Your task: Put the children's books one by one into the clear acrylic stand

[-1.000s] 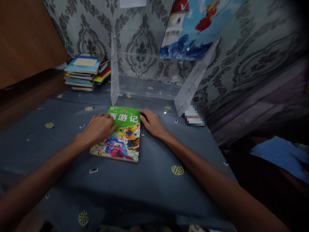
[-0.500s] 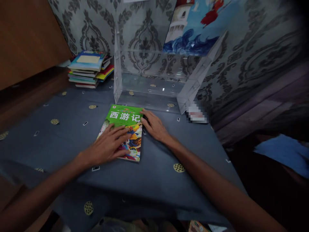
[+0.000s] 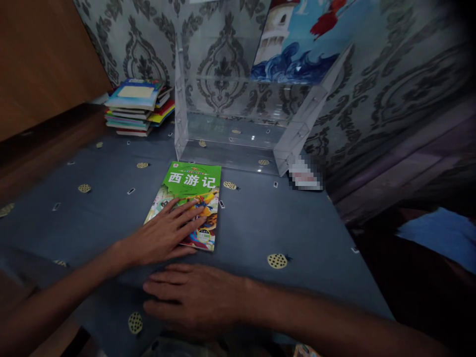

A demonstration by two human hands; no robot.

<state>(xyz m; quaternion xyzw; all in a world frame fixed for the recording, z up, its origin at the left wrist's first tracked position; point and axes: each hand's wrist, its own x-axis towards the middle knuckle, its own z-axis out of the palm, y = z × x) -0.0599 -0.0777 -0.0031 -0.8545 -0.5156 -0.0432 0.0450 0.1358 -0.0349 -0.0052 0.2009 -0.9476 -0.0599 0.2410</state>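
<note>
A book (image 3: 193,183) with a green cover, white Chinese characters and a colourful cartoon picture lies flat on the cloth-covered table (image 3: 253,223). Across its lower left part rests my left hand (image 3: 167,230), palm down with the fingers spread, covering some of the picture. Closer to me, my right hand (image 3: 197,295) is by the table's front edge, below the book and apart from it. Its fingers point left, stretched out and slightly apart, with nothing seen in them; the palm is hidden.
Behind the book stands a clear acrylic rack (image 3: 230,151) against the patterned wall. A stack of books (image 3: 130,109) sits at the back left. To the rack's right lies a pixelated item (image 3: 305,174). A poster (image 3: 297,49) shows behind the rack; blue fabric (image 3: 441,235) is at far right.
My right hand has left the book's upper right edge and come down and left, toward the table's front edge. My left hand has slid slightly lower on the book.
</note>
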